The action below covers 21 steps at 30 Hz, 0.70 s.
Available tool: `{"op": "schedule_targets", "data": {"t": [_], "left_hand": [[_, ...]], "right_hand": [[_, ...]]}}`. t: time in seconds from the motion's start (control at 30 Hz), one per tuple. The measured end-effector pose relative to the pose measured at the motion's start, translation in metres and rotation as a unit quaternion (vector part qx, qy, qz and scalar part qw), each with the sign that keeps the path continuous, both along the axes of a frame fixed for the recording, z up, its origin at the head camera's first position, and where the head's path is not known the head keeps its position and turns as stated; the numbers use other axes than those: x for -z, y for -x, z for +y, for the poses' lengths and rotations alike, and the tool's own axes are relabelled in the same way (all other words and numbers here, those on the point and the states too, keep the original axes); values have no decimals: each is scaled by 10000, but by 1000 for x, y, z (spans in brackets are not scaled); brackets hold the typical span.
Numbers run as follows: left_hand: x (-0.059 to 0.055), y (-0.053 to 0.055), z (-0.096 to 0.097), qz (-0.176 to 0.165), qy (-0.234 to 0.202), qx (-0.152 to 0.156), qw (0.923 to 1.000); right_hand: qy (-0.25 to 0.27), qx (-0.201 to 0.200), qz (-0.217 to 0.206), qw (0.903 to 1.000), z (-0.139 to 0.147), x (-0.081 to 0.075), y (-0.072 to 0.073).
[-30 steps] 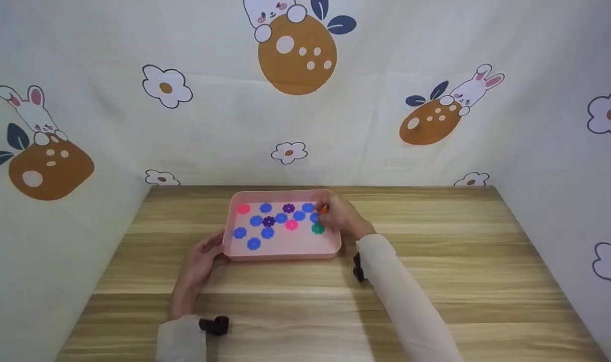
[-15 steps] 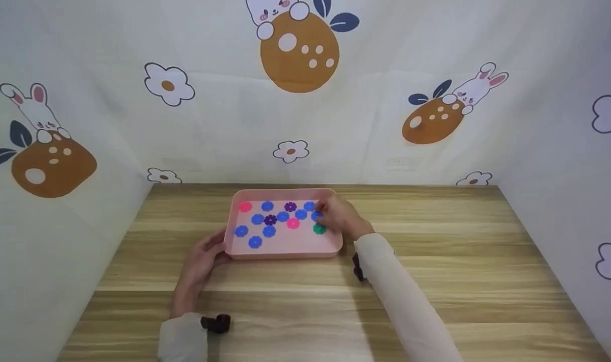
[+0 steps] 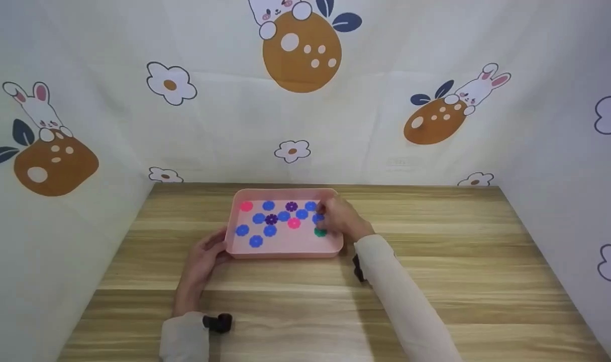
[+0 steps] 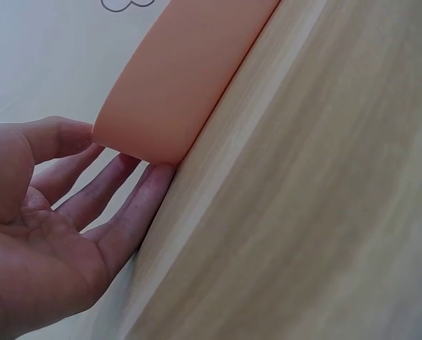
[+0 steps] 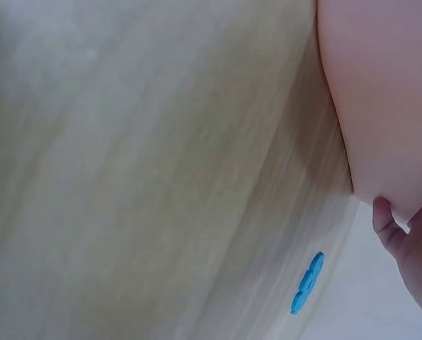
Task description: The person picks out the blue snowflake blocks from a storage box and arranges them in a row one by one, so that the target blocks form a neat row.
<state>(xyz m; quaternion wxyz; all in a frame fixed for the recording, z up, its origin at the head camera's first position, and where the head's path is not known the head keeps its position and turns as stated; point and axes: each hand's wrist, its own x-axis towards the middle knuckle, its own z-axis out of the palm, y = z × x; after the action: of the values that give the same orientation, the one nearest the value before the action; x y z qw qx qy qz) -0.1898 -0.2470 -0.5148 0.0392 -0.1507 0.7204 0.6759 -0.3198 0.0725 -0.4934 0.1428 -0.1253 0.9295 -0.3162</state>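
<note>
A pink tray (image 3: 285, 250) on the table holds several flower-shaped plastic discs: blue discs (image 3: 256, 241), purple discs (image 3: 291, 206), pink discs (image 3: 294, 222) and a green disc (image 3: 320, 233). My left hand (image 3: 203, 257) touches the tray's left end. In the left wrist view, its thumb meets the rim while fairly straight fingers rest against the wall. Over the tray's right side, my right hand (image 3: 341, 216) has its fingers curled together and partly covers the green disc. An orange disc seen between these fingers earlier is hidden now. One finger of it touches the tray's outside in the right wrist view.
A blue flower-shaped piece (image 5: 308, 283) lies on the wooden table (image 3: 436, 281), outside the tray, in the right wrist view. Behind the table hangs a pale curtain (image 3: 220, 130) printed with rabbits and flowers.
My right fingers have shifted slightly toward the green disc, covering more of it. The orange between them has gone out of sight. My left hand stays at the tray.
</note>
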Motion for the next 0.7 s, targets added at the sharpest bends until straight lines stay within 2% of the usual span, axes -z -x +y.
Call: {"op": "schedule_targets", "data": {"t": [0.27, 0.4, 0.63, 0.7], "left_hand": [[0, 1, -1, -40, -36, 84, 9999], [0, 1, 0, -18, -48, 88, 9999], [0, 0, -1, 11, 59, 47, 10000], [0, 0, -1, -26, 101, 33, 9999]], "right_hand": [[-109, -3, 200, 9997, 1, -2, 2], [90, 37, 310, 9995, 6, -7, 3], [424, -197, 1023, 9937, 23, -21, 6], [478, -130, 1004, 9937, 29, -24, 7]]}}
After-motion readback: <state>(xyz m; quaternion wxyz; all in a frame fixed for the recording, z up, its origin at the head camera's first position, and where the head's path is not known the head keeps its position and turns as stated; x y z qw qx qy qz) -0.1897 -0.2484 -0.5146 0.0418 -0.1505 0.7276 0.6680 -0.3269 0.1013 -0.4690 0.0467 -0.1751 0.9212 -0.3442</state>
